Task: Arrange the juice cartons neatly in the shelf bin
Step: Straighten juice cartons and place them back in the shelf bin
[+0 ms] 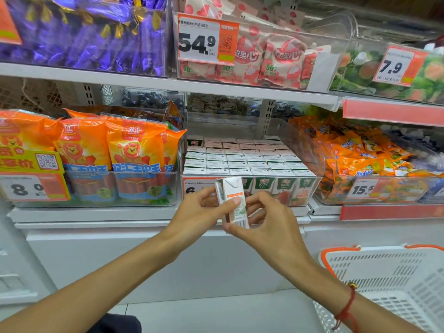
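Forearms: both reach up from the bottom edge toward the shelf; a red cord circles the right wrist.
Left hand (199, 207): thumb and fingers curled round the upper part of the carton, thumb tip pressed on its side face.
Right hand (269, 219): fingers pinch the carton's lower end from the right and beneath.
Held carton (231, 203): a small juice carton, tilted slightly, in front of the bin's front wall and below its rim, not yet inside.
Shelf bin (319, 164): clear plastic, on the middle shelf straight ahead, between the sausage packs (134, 155) and the orange snack bags (360, 155).
Cartons in bin (245, 159): upright in tight, even rows; no open slot shows from here.
Progress: by my reading nearly finished; this one carton remains to be seated, and where it fits is unclear.
Basket (394, 280): white with orange rim, low right; whether more cartons lie in it cannot be told.
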`<action>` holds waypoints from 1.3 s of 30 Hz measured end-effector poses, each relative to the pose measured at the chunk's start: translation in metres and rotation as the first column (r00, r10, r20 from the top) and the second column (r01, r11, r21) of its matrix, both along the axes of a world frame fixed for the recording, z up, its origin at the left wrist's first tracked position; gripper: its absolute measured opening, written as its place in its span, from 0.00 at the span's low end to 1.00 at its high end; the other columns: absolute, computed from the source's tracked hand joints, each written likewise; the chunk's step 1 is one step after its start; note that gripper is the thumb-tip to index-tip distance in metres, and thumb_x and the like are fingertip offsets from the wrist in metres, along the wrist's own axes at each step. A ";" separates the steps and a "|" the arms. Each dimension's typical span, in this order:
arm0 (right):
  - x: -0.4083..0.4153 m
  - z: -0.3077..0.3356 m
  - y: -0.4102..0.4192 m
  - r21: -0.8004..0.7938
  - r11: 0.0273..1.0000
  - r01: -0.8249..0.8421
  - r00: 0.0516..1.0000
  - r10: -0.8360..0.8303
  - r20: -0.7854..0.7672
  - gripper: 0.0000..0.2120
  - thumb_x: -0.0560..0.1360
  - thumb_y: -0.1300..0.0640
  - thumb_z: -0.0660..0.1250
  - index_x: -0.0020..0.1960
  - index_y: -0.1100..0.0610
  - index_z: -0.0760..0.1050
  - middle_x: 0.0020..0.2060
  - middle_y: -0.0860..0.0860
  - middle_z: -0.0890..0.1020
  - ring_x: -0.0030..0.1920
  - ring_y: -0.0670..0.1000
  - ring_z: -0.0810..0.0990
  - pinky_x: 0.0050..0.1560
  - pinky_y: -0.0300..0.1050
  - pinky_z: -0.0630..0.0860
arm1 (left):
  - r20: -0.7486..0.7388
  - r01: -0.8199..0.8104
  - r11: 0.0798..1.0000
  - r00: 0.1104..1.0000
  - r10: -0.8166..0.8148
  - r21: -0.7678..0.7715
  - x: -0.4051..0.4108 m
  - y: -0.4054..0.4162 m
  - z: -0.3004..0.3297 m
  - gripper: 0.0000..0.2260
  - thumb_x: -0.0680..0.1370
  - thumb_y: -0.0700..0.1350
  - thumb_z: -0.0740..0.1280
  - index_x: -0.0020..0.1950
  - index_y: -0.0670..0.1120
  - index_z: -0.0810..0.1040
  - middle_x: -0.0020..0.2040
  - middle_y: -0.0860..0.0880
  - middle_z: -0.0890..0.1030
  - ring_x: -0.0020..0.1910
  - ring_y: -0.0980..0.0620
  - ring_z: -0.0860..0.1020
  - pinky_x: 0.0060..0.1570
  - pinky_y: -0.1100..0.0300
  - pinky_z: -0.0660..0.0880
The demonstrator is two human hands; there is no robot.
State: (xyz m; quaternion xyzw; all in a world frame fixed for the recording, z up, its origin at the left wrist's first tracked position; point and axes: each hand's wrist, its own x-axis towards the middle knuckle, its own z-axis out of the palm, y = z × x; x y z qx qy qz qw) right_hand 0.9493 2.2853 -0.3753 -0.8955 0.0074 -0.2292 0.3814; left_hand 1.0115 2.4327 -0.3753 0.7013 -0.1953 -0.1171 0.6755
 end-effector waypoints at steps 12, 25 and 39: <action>-0.005 0.020 -0.018 0.559 0.784 -0.270 0.923 0.376 -0.082 0.17 0.64 0.37 0.70 0.49 0.44 0.81 0.51 0.44 0.85 0.55 0.44 0.82 0.61 0.48 0.77 | 0.416 -0.065 0.994 0.909 0.024 0.084 -0.001 0.017 0.009 0.25 0.66 0.40 0.80 0.58 0.53 0.75 0.55 0.61 0.81 0.58 0.63 0.77 0.60 0.70 0.71; -0.007 0.012 -0.021 0.149 0.892 -0.426 0.897 0.438 -0.060 0.27 0.74 0.43 0.67 0.70 0.31 0.62 0.63 0.30 0.73 0.63 0.37 0.75 0.63 0.33 0.72 | 0.055 -0.112 0.993 0.992 0.113 -0.027 0.005 0.009 0.006 0.24 0.66 0.50 0.78 0.60 0.56 0.78 0.53 0.58 0.83 0.49 0.64 0.82 0.41 0.72 0.76; 0.000 0.019 -0.015 0.476 0.832 -0.285 0.929 0.363 -0.078 0.12 0.66 0.46 0.72 0.48 0.47 0.83 0.40 0.48 0.87 0.40 0.48 0.86 0.38 0.34 0.78 | -0.478 0.124 0.982 0.878 -0.042 0.140 0.007 0.022 0.004 0.29 0.61 0.71 0.68 0.46 0.48 0.82 0.39 0.49 0.85 0.31 0.55 0.82 0.36 0.57 0.81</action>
